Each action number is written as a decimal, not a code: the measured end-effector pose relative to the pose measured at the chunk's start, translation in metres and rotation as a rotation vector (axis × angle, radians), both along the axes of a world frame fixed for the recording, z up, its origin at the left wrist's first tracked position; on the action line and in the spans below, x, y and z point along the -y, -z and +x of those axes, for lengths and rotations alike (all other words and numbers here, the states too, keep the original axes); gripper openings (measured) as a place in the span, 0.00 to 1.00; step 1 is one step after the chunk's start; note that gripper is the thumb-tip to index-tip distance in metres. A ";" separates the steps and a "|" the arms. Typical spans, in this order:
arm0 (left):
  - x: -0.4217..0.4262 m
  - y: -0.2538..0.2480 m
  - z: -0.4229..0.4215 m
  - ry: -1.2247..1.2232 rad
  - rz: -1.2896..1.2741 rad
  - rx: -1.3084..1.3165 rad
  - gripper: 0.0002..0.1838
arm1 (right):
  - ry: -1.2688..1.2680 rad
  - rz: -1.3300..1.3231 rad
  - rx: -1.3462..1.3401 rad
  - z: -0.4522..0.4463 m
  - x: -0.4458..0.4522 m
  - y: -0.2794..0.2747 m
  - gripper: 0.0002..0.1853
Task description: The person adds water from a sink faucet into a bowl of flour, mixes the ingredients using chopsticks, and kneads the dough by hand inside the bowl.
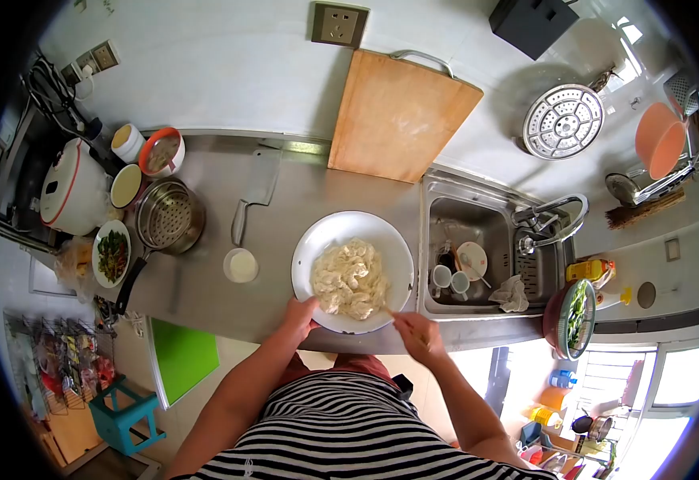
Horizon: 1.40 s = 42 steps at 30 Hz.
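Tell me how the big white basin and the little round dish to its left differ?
The basin is much wider than the dish. The basin holds lumpy, pale dough; the dish looks smooth and whitish inside. The left hand grips the basin's rim, while no hand touches the dish. Both are round and sit on the metal counter.

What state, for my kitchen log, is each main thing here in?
Round white bowl: upright, holding lumpy pale mixture.
Left hand: gripping that bowl.
Right hand: gripping thin brown utensil.
Rectangular wooden board: leaning on white wall.
Metal cleaver: lying on steel counter.
Rectangular steel sink: holding white cups, pale plate.
Curved chrome faucet: no flow visible.
White red-trimmed cooker: lid shut.
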<state>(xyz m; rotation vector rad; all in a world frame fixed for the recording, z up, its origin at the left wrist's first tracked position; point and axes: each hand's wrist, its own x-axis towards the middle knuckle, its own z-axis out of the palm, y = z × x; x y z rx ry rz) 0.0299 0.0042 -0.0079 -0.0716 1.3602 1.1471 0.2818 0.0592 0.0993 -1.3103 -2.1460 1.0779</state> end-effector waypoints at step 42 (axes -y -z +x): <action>-0.002 0.007 -0.004 0.039 -0.036 -0.092 0.17 | -0.373 0.244 0.146 0.026 -0.045 0.006 0.09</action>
